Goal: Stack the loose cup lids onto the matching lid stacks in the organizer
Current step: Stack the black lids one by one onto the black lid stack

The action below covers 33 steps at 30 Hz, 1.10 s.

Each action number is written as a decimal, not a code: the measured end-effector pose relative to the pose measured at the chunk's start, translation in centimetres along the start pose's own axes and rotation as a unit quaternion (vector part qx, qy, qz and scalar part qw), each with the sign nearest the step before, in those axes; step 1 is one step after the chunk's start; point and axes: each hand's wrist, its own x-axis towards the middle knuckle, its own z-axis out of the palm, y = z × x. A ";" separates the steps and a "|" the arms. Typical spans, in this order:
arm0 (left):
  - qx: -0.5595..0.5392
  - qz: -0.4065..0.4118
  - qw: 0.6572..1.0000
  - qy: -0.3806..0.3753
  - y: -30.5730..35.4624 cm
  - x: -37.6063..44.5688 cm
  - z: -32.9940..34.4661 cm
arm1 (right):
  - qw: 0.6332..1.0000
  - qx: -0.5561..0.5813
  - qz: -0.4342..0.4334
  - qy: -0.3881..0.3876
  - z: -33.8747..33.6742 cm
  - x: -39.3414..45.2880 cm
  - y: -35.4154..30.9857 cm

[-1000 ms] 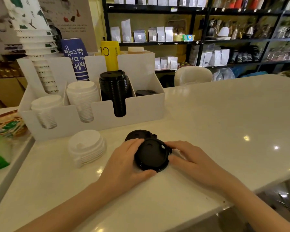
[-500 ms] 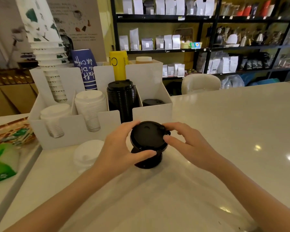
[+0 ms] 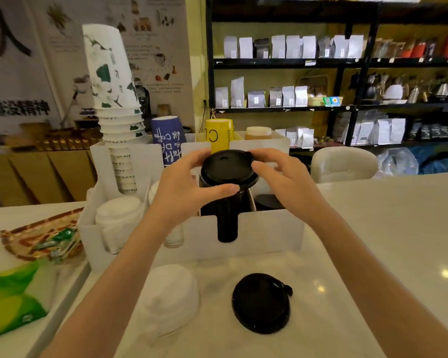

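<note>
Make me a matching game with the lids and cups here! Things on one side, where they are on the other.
Things:
1. black lids
2. single black lid
3. loose white lids
4. yellow cup

Places:
A. counter, in front of the organizer, right side
B. behind the hands, at the organizer's back
C. held between left hand and right hand
D. counter, in front of the organizer, left side

Pairs: 1-C, 2-A, 3-D, 4-B

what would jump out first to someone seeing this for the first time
Two hands, left hand and right hand, hold a black lid over the black lid stack in the white organizer. Nearer, one black lid and a white lid pile lie on the counter.
</note>
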 end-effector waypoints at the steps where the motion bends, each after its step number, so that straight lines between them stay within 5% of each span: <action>1: -0.009 -0.005 1.000 0.006 -0.4 0.6 0.0 | 1.000 0.011 0.000 0.007 0.4 0.7 0.3; 8: -0.015 -0.022 0.999 0.041 -2.8 3.2 1.3 | 0.993 0.115 0.019 0.035 2.4 3.4 2.5; 15: 0.010 -0.043 0.997 0.064 -4.5 4.1 2.3 | 0.991 0.123 0.039 -0.032 3.7 4.2 4.3; 33: 0.084 -0.070 0.994 0.018 -4.4 3.6 3.0 | 0.991 0.102 0.071 -0.052 4.3 4.3 6.1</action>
